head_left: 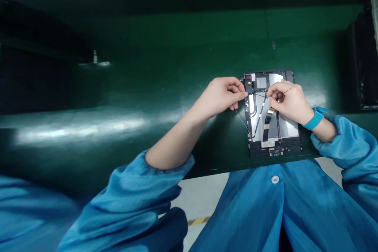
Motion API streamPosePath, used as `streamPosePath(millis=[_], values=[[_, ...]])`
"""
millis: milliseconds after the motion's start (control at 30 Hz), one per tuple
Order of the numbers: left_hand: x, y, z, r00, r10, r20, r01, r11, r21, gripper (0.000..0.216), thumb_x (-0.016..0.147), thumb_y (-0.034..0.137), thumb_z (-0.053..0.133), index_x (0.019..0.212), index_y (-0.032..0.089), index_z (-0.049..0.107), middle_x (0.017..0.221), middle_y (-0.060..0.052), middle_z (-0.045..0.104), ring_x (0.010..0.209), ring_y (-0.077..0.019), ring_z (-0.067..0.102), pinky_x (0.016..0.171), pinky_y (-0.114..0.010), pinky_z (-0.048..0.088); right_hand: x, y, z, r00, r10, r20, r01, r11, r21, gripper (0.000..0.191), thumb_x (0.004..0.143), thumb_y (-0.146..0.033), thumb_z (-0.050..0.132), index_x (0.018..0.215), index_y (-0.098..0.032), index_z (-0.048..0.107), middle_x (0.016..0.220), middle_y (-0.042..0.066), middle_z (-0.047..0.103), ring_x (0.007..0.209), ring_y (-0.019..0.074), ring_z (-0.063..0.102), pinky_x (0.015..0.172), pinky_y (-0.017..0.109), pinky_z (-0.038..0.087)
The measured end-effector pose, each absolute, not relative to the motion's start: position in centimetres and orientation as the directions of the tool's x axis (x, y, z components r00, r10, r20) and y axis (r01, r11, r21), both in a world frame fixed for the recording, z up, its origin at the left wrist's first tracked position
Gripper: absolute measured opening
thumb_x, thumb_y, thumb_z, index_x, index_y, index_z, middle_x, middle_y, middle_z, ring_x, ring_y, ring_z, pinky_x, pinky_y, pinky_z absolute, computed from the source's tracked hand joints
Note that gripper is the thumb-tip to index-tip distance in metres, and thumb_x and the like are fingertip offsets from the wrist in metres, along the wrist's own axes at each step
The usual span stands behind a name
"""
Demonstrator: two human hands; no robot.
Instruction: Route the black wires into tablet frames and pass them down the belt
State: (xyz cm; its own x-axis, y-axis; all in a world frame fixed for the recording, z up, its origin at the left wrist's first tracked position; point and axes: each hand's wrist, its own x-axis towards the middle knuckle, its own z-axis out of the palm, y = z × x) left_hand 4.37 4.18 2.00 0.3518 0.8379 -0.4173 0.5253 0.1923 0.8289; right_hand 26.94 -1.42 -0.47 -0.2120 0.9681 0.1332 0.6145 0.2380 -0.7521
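An opened tablet-like device (291,126) lies on the green bench, its silver inside, black flat cables and small boards exposed. My left hand (226,94) is closed in a pinch at the device's upper left edge. From under its fingers a thin cable (242,121) runs down to the left side of the device. Over the middle, my right hand (286,98) pinches a thin dark cable, whose loose end sticks out above the knuckles. A dark strand stretches between the two pinches. The exact fingertip contact is too small to see clearly.
The green bench top (165,75) spreads to the left and behind the device. Dark boxy shapes stand at far left and at right (358,63). A blue sleeve (29,212), seemingly another person's, is at lower left. The bench's front edge runs just below the device.
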Motion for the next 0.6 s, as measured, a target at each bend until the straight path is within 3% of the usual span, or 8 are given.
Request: streamPosePath(millis=[133,267,467,600], values=[[4.2,6.3,2.6,0.499,0.826,-0.261,0.735,-0.245,0.632,0.011,0.083,0.026,0.072,0.077,0.018,0.075,0.069,-0.001,0.073,0.063,-0.0148,0.063,0.071,-0.029,0.048,27.1,-1.4,-0.5,-0.22,0.961,0.171,0.592,0.27,-0.759,0.019,0.079,-0.005,0.063,0.081,-0.022,0.069,0.072,-0.003,0.068,0.073,0.0158,0.062,0.079,0.033,0.052],[4.9,8.4,2.8,0.656,0.709,-0.259,0.738,-0.53,0.417,0.015,0.086,0.029,0.069,0.08,0.02,0.079,0.078,-0.003,0.078,0.073,-0.0181,0.066,0.078,-0.03,0.046,27.1,-1.3,-0.7,-0.216,0.964,0.152,0.591,0.254,-0.766,0.019,0.079,-0.004,0.063,0.082,-0.023,0.069,0.072,-0.003,0.068,0.073,0.0159,0.062,0.078,0.032,0.051],[7.5,8.5,4.8,0.7,0.59,-0.403,0.682,-0.72,0.131,0.026,0.091,0.019,0.057,0.089,0.017,0.083,0.085,-0.01,0.078,0.085,-0.0257,0.07,0.081,-0.034,0.049,27.4,-1.3,-0.7,-0.209,0.965,0.161,0.558,0.253,-0.79,0.017,0.079,-0.007,0.066,0.084,-0.023,0.069,0.072,-0.003,0.069,0.072,0.0153,0.063,0.076,0.031,0.052],[8.4,7.9,5.7,0.698,0.587,-0.41,0.663,-0.746,0.061,0.029,0.09,0.012,0.053,0.09,0.013,0.082,0.082,-0.014,0.075,0.084,-0.0264,0.071,0.08,-0.034,0.051,29.4,-0.8,0.1,-0.1,0.969,0.227,0.539,0.245,-0.806,0.007,0.084,-0.017,0.071,0.088,-0.023,0.07,0.077,-0.002,0.072,0.071,0.0154,0.064,0.072,0.031,0.052]])
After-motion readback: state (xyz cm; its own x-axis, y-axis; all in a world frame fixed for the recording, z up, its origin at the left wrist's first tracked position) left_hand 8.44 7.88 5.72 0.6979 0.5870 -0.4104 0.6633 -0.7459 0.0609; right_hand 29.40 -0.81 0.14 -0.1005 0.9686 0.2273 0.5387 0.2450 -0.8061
